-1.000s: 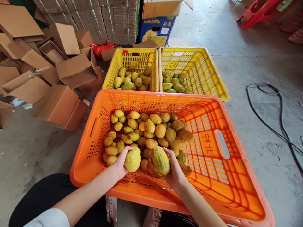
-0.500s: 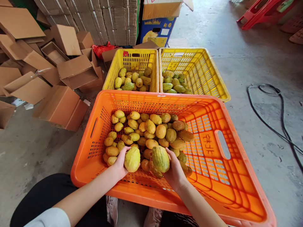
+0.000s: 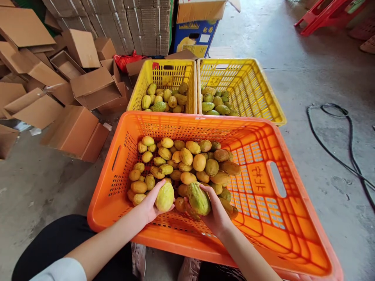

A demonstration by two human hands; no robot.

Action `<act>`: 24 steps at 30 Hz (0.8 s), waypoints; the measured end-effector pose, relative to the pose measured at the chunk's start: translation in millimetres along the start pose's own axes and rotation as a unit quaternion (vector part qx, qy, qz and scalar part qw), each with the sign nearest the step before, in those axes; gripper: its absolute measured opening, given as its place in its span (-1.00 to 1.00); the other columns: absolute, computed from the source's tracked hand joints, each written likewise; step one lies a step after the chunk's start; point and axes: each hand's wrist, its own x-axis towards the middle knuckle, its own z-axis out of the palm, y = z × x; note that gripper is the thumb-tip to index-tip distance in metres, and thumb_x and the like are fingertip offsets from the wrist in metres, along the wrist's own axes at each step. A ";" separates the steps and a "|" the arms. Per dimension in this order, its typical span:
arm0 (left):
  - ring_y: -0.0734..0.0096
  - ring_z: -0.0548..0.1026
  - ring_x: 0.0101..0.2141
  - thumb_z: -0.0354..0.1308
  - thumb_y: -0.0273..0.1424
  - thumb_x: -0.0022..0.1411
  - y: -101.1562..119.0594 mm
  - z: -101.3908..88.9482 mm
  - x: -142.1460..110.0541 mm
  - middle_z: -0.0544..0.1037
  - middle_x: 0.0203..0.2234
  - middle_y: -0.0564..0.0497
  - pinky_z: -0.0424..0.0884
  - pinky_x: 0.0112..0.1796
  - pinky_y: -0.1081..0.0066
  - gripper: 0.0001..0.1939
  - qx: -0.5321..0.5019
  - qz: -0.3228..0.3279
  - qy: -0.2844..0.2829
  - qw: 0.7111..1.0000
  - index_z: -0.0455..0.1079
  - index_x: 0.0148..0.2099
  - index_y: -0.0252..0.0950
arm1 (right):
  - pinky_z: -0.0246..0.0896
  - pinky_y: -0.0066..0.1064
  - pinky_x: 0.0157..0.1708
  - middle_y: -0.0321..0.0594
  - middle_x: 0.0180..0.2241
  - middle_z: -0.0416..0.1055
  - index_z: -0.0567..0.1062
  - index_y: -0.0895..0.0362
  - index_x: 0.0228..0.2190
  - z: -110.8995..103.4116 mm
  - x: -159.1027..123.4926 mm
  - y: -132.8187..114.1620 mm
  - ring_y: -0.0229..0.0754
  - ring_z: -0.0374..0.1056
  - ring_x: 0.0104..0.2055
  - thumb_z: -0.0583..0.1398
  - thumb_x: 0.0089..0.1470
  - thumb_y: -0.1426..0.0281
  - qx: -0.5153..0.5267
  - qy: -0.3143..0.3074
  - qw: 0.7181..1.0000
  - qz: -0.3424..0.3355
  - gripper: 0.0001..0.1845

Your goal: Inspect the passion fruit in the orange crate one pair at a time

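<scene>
My left hand [image 3: 152, 203] is closed around a pale yellow-green, papaya-like fruit [image 3: 164, 197], its thumb along the top. In my right hand [image 3: 215, 207] sits a greener, ridged fruit [image 3: 199, 198] of the same kind, gripped with the thumb over it and the fingers mostly hidden beneath. Both hands are above the near side of a large orange crate [image 3: 272, 246], side by side with a small gap between the two fruits. Under and beyond them lies a heap of yellow, orange and brownish fruits [image 3: 186, 157], filling the crate's left and middle floor.
Behind the orange crate stand a left yellow crate [image 3: 135, 91] and a right yellow crate [image 3: 268, 97], both holding fruit. Loose cardboard boxes [image 3: 73, 128] litter the left floor. A black cable [image 3: 351, 144] curls at the right, and a red stool [image 3: 319, 17] stands far right.
Both fruits have turned slightly in my hands. The right one now shows a greener side and lies more tilted. The crates and heap look the same.
</scene>
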 end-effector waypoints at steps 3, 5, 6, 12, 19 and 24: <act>0.39 0.54 -0.42 0.27 -0.26 0.24 -1.2 0.1 -0.5 0.53 -0.39 -0.03 0.57 -0.39 0.37 -0.75 0.023 0.042 0.002 0.999 0.40 -0.18 -0.34 | 0.47 -0.31 -0.41 -0.20 -0.44 0.58 0.53 0.14 -0.40 2.4 -1.5 -2.1 -0.13 0.50 -0.45 0.19 0.12 0.30 -0.004 0.001 1.000 -0.005 -0.82; 0.39 0.54 -0.41 0.28 -0.33 0.22 -2.9 -0.8 0.9 0.53 -0.38 -0.01 0.57 -0.38 0.35 -0.79 0.032 0.069 0.001 0.997 0.37 -0.17 -0.30 | 0.47 -0.32 -0.41 -0.15 -0.44 0.59 0.54 0.16 -0.39 2.8 -0.6 -2.4 -0.12 0.50 -0.44 0.14 0.16 0.27 -0.010 -0.009 1.000 -0.009 -0.74; 0.38 0.54 -0.41 0.28 -0.35 0.21 -3.7 -1.4 1.9 0.52 -0.38 0.00 0.57 -0.38 0.34 -0.80 0.037 0.079 0.000 0.996 0.35 -0.17 -0.29 | 0.46 -0.33 -0.41 -0.12 -0.44 0.59 0.55 0.17 -0.37 2.6 0.2 -2.3 -0.12 0.50 -0.44 0.10 0.18 0.25 -0.013 -0.016 1.000 -0.009 -0.70; 0.41 0.51 -0.47 0.22 -0.36 0.23 -2.7 -1.9 5.3 0.49 -0.44 0.02 0.56 -0.40 0.34 -0.86 0.029 0.078 0.010 0.996 0.37 -0.20 -0.30 | 0.42 -0.35 -0.47 -0.08 -0.43 0.60 0.55 0.17 -0.35 -0.5 4.2 -3.1 -0.09 0.50 -0.41 0.04 0.20 0.26 0.003 -0.012 1.000 -0.012 -0.66; 0.45 0.47 -0.54 0.13 -0.24 0.31 0.9 0.8 7.2 0.48 -0.52 0.03 0.54 -0.43 0.38 -0.76 -0.017 0.041 0.033 0.998 0.37 -0.29 -0.32 | 0.44 -0.29 -0.44 -0.16 -0.47 0.57 0.49 0.13 -0.40 2.6 3.1 -2.2 -0.07 0.51 -0.41 0.08 0.14 0.30 -0.027 0.020 0.999 -0.006 -0.77; 0.36 0.52 -0.53 0.10 -0.20 0.34 2.3 0.8 7.0 0.53 -0.51 -0.04 0.55 -0.45 0.33 -0.71 -0.027 0.000 0.039 0.999 0.40 -0.23 -0.36 | 0.44 -0.32 -0.46 -0.24 -0.48 0.55 0.47 0.11 -0.37 2.3 3.9 -0.5 -0.13 0.49 -0.48 0.17 0.11 0.25 -0.019 0.019 1.000 -0.007 -0.81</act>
